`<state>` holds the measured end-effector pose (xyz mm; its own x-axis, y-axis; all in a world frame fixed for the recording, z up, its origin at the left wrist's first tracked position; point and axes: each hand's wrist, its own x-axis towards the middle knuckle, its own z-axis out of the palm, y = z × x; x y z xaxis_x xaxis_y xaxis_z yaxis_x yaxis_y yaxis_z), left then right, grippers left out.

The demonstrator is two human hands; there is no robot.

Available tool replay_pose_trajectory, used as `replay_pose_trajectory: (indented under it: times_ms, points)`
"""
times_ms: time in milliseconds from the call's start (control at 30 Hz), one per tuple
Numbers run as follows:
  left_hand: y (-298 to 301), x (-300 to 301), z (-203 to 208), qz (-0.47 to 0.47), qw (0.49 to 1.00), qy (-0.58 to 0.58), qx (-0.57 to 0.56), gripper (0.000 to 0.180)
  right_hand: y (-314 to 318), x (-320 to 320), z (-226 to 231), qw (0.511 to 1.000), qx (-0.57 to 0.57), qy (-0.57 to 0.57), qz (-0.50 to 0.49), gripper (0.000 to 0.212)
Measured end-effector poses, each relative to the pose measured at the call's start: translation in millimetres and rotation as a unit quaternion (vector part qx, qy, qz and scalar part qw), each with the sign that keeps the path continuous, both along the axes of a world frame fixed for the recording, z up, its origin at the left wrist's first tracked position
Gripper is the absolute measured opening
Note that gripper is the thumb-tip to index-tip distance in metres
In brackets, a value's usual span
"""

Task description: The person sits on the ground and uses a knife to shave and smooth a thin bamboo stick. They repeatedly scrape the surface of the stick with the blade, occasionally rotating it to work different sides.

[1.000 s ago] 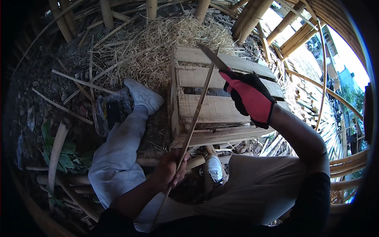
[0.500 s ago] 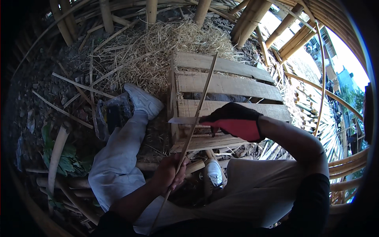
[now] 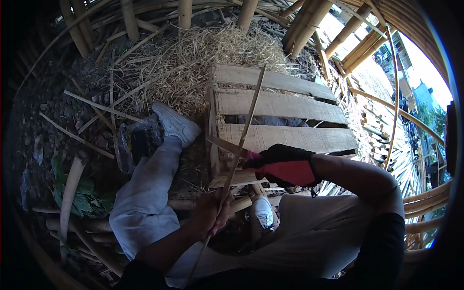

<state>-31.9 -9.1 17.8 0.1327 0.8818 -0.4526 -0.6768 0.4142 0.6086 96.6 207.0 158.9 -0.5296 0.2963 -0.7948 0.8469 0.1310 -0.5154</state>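
Note:
My bare left hand (image 3: 209, 212) is closed round a long, thin bamboo strip (image 3: 250, 113). The strip slants from my lap up over the wooden slatted crate (image 3: 285, 105). In a red and black glove, my right hand (image 3: 286, 166) is wrapped round the handle of a knife (image 3: 226, 145). Its blade points left and crosses the strip above my left hand, seemingly against it. The strip's upper end lies over the crate's far slats. My gloved fingers hide most of the knife handle.
A heap of bamboo shavings (image 3: 179, 72) lies behind the crate. Loose strips cross the stony ground at left, near a clear plastic bag (image 3: 124, 150) and green leaves (image 3: 87, 195). Bamboo posts (image 3: 305, 30) stand at the back. Cut poles (image 3: 377, 130) are stacked at right.
My right hand and the knife have moved down along the strip, toward my left hand, and the blade has tilted. My left hand and the strip are almost unmoved.

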Motion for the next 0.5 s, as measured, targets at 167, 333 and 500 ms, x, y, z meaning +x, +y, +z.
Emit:
replay_pose_trajectory:
  times_ms: [167,333,500]
  points:
    - [-3.9,-1.4,-0.8,0.015,1.000,0.000,0.008,0.043,32.7,-5.9,11.8,0.952,0.060,0.189,-0.235,0.041]
    - [-1.7,-1.8,2.7,0.016,1.000,0.000,-0.022,0.041,12.1,-3.3,5.7,0.993,0.088,0.066,-0.041,0.035]
    - [-0.5,-0.4,2.1,0.009,1.000,-0.003,0.011,0.039,29.5,10.4,-22.2,0.973,0.120,0.194,0.041,0.032]
